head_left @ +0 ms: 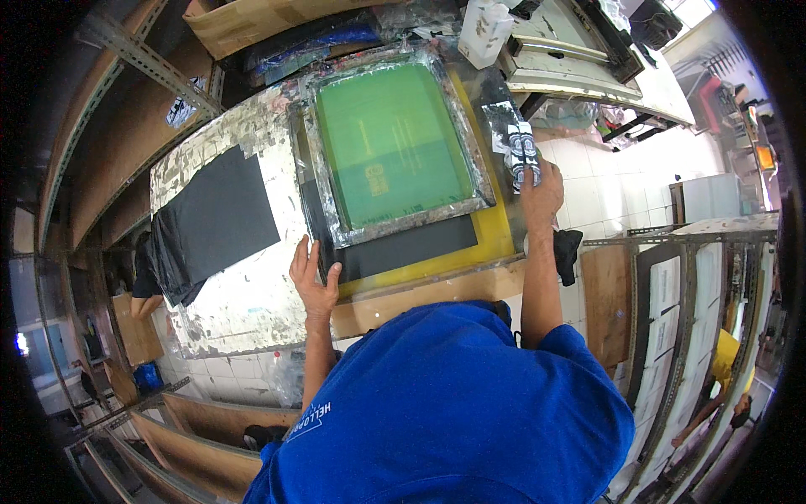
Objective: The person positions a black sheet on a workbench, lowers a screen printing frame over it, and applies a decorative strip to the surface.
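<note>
A screen-printing frame (485, 189) with green mesh lies on the table in front of me, its rim smeared with ink. Beneath it, a black sheet (411, 245) shows along the near edge, lying on a yellow board (504, 227). My left hand (315, 275) is at the near left corner of the frame, fingers apart beside the black sheet's edge. At the right side of the board, my right hand (543, 195) has its fingers closed over the lower end of a black-and-white patterned piece (522, 144); some fingertips are hidden.
Black sheets (222, 218) lie on the paint-marked table (243, 315) to the left. A white container (484, 34) and a cardboard box (269, 21) stand at the back. Metal-framed shelves (92, 160) flank the left; a rack (663, 294) stands right. Another person's arm (147, 304) shows far left.
</note>
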{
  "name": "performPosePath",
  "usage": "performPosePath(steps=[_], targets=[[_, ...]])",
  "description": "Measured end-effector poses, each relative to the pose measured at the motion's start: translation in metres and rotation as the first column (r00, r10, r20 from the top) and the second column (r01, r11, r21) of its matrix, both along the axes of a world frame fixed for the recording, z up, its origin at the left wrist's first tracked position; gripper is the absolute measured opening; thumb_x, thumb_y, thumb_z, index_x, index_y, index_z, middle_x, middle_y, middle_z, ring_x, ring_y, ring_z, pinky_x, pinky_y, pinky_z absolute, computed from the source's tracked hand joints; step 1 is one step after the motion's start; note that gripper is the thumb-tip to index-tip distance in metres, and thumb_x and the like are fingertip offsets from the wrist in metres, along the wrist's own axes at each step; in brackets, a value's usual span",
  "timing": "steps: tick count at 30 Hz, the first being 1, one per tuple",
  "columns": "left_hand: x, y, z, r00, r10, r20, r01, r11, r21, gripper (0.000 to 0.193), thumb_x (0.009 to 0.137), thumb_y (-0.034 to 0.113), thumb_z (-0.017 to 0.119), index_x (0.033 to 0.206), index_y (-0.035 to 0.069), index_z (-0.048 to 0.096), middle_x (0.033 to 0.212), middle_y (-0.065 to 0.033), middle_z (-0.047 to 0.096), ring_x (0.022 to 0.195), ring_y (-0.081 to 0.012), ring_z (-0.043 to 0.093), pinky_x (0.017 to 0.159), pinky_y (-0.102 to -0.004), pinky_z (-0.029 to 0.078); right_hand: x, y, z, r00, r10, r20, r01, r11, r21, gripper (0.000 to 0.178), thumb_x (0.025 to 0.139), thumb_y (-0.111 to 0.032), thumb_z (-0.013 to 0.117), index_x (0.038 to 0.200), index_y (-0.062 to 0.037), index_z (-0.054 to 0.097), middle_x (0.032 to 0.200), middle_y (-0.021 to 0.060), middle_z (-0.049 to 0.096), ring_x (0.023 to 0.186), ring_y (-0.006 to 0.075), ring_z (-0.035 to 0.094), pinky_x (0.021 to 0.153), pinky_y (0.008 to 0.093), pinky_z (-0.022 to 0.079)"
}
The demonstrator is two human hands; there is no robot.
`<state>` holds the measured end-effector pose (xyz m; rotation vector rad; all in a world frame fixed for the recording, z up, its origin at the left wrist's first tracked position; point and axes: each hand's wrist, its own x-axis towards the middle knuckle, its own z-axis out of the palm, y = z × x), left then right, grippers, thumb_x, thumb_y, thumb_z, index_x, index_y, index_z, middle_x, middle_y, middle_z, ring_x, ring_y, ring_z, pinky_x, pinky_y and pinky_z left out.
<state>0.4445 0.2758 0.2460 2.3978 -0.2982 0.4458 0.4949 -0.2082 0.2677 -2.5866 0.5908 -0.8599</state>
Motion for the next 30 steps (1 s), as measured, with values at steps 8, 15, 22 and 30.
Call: performPosePath(steps=[8, 15, 22, 30], targets=[[-0.001, -0.010, 0.000, 1.000, -0.005, 0.009, 0.004, 1.000, 0.018, 0.061, 0.084, 0.023, 0.079, 0.138, 0.001, 0.062, 0.149, -0.0201, 0.055, 0.137, -0.0375, 0.050, 0.113, -0.0489, 0.034, 0.017, -0.005, 0.015, 0.926, -0.028, -0.377, 0.092, 0.984, 0.154, 0.037, 0.082, -0.022, 0.079, 0.115, -0.0095, 0.070, 0.098, 0.0105, 0.074, 0.096, 0.0319, 0.070, 0.084, 0.0470, 0.054], [-0.004, -0.009, 0.007, 1.000, 0.016, 0.007, -0.016, 1.000, -0.001, 0.059, 0.084, 0.021, 0.078, 0.138, 0.002, 0.062, 0.149, -0.0197, 0.055, 0.137, -0.0374, 0.051, 0.113, -0.0486, 0.034, 0.024, -0.004, 0.006, 0.917, -0.059, -0.394, 0.155, 0.964, 0.216, 0.042, 0.077, -0.022, 0.082, 0.116, -0.0104, 0.068, 0.093, 0.0120, 0.077, 0.091, 0.0338, 0.073, 0.083, 0.0481, 0.055], [0.001, -0.011, 0.020, 0.999, 0.033, 0.027, -0.032, 0.999, -0.026, 0.054, 0.086, 0.020, 0.077, 0.136, 0.002, 0.064, 0.148, -0.0197, 0.057, 0.137, -0.0361, 0.052, 0.114, -0.0475, 0.034, 0.026, -0.022, -0.014, 0.987, 0.096, -0.130, -0.024, 0.881, 0.472, 0.030, 0.078, -0.015, 0.079, 0.105, -0.0033, 0.075, 0.087, 0.0148, 0.076, 0.081, 0.0258, 0.073, 0.075, 0.0394, 0.054], [0.051, -0.067, 0.088, 0.944, -0.217, -0.251, 0.032, 0.813, -0.581, 0.040, 0.095, 0.005, 0.069, 0.134, -0.002, 0.065, 0.123, -0.0153, 0.072, 0.109, -0.0212, 0.069, 0.098, -0.0347, 0.052, 0.006, 0.076, 0.074, 0.855, 0.444, 0.268, -0.388, 0.205, 0.899, 0.009, 0.089, 0.000, 0.070, 0.097, 0.0051, 0.072, 0.081, -0.0014, 0.068, 0.074, 0.0059, 0.059, 0.066, 0.0225, 0.047]])
